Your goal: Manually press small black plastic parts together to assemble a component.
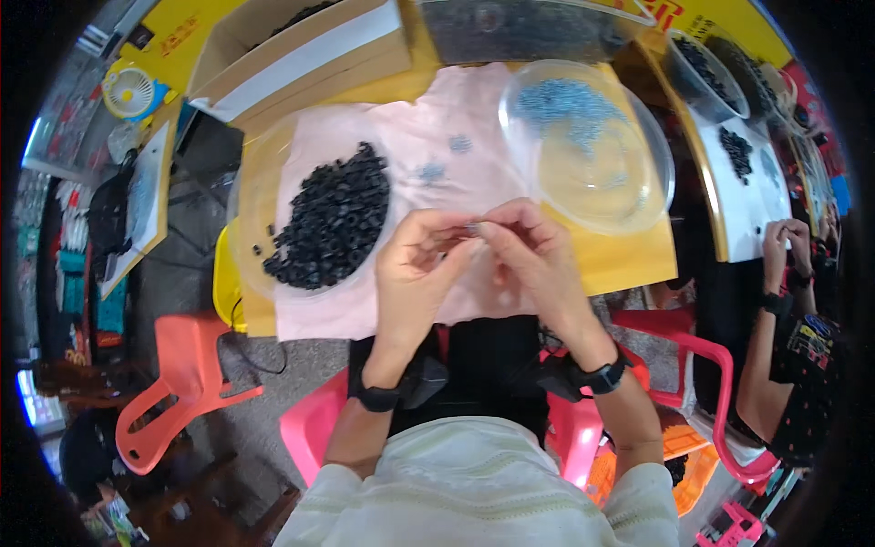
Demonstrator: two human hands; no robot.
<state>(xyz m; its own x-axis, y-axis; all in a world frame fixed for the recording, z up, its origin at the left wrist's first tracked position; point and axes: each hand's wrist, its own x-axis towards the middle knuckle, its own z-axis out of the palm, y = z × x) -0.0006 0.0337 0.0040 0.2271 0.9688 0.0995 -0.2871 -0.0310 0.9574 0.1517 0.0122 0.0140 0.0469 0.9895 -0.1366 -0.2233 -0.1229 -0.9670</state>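
Observation:
My left hand [415, 264] and my right hand [538, 255] meet fingertip to fingertip over the front of a pink cloth [319, 314]. Both are closed in a pinch around something small, too small and covered to make out. To the left, a heap of small black plastic pieces [333, 219] lies in a shallow clear round tray [239, 232]. On the right, many tiny silvery metal pieces [570, 108] are spread in a clear round bowl [663, 182]. Beyond my hands, two little piles of similar silvery pieces [430, 173] rest on the cloth.
A cardboard box [314, 64] and a clear plastic bin [538, 36] stand along the table's far side. At the right, another person's hands [788, 239] are over a side table with black pieces [735, 153]. An orange chair [187, 365] is at the left.

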